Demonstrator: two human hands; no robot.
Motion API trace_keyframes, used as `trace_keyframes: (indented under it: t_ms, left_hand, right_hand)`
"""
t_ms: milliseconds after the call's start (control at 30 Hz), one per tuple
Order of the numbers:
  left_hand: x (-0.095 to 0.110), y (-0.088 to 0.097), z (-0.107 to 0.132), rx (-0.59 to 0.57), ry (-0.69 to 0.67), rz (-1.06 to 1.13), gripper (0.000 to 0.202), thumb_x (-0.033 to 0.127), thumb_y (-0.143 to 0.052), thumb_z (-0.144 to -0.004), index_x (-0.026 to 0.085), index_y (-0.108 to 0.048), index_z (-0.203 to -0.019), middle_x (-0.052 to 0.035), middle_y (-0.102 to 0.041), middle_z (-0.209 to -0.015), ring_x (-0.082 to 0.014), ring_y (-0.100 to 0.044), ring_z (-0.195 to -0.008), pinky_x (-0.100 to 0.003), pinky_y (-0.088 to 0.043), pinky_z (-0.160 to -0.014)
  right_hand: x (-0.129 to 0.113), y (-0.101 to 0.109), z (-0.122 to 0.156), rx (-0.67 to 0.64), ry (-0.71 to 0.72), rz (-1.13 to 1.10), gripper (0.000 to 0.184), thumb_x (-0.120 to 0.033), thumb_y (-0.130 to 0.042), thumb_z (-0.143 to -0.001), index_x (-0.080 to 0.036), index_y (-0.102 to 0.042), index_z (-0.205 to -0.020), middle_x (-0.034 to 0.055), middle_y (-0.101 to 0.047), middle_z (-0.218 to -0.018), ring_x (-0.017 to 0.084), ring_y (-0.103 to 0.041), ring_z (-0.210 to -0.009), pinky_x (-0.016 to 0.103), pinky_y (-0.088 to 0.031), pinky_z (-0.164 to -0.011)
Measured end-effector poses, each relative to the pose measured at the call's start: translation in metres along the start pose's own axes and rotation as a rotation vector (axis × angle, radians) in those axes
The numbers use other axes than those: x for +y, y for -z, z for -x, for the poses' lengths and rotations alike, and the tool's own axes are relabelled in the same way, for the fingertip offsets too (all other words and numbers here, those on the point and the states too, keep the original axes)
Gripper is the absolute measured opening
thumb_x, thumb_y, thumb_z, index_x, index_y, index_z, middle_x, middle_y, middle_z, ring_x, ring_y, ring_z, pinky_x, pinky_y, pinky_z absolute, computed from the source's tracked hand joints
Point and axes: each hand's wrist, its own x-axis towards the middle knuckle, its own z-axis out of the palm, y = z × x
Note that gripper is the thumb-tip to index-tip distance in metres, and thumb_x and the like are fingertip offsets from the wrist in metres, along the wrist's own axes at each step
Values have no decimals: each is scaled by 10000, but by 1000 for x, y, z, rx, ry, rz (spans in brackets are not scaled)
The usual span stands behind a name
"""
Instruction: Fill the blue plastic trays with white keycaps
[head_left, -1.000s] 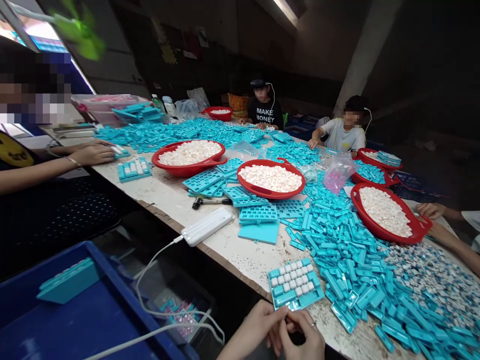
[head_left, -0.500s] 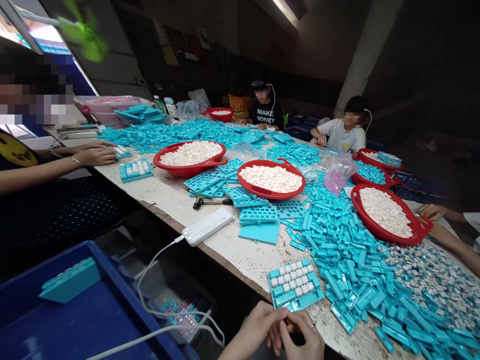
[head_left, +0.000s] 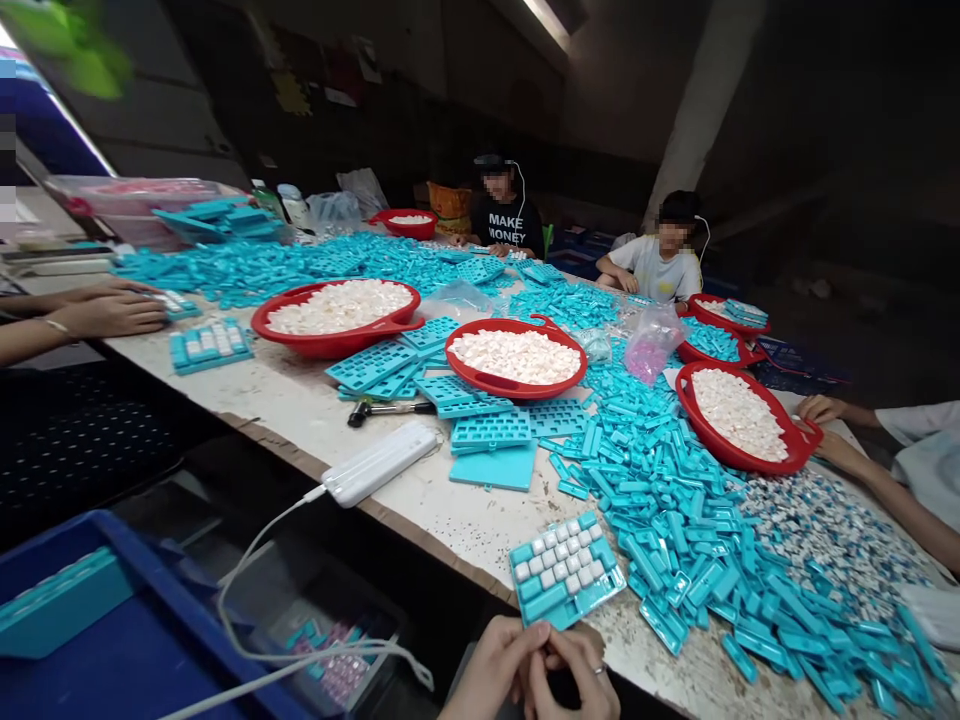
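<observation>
My left hand (head_left: 495, 662) and my right hand (head_left: 576, 675) meet at the table's near edge, fingertips pressed together. Whatever may be between the fingers is hidden. A ring shows on my right hand. Just beyond them lies a small turquoise toy keyboard (head_left: 568, 566) with rows of white keycaps and some turquoise ones; its lower right part has bare slots. Right of this keyboard spreads a heap of long turquoise keycaps (head_left: 697, 560).
Red bowls of white keycaps (head_left: 517, 357) stand mid-table beside stacked turquoise key frames (head_left: 491, 430). A white power bank (head_left: 382, 462) with a cable and a hammer (head_left: 390, 410) lie left. A blue crate (head_left: 225, 640) is below. Several co-workers sit around; a person's hand (head_left: 821, 408) is right.
The view has turned slightly right, so the table's contents sit further left in the picture. My hands stay pressed together near the keyboard, which remains on the table.
</observation>
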Motion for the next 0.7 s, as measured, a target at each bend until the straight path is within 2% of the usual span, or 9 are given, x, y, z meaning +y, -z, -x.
trace_keyframes:
  t_ms: [167,300,467,600,700]
  left_hand:
    - [1,0,0,41,-28,5,743,845,-601,-691,123,-633,-523,-20,-527,-439,-87,-435,-368,-217,-302,-412]
    - [0,3,-2,37,29,21,751,853,-654,-624,104,-672,-577,-17,-528,-485,-89,-418,-410,-222,-317,-415]
    - [0,4,-1,129,87,70,661,775,-754,-590,119,-670,-581,-4,-534,-510,-107,-437,-460,-231,-341,-443]
    - [4,3,1,165,123,100,622,732,-801,-560,122,-692,-613,-10,-568,-538,-120,-463,-481,-228,-344,-451]
    - [5,4,2,179,149,117,601,709,-821,-545,125,-689,-596,-8,-574,-534,-119,-473,-472,-219,-341,-443]
  right_hand:
    - [1,-1,1,-5,-20,3,132,-205,-663,-843,-239,-779,-895,34,-698,-736,168,-658,-560,252,-572,-572]
    - [2,0,-2,-43,-27,13,145,-184,-621,-831,-243,-748,-871,23,-676,-736,167,-654,-598,242,-552,-582]
    - [-5,2,-11,-155,-83,76,150,-132,-559,-775,-231,-671,-782,-4,-598,-691,155,-601,-602,240,-499,-590]
    - [-8,3,-15,-196,-144,148,172,-105,-543,-711,-223,-659,-757,-11,-573,-687,148,-587,-598,235,-463,-587]
    - [-2,0,-11,-202,-124,170,190,-101,-551,-676,-225,-667,-762,-17,-564,-676,149,-582,-585,232,-447,-570]
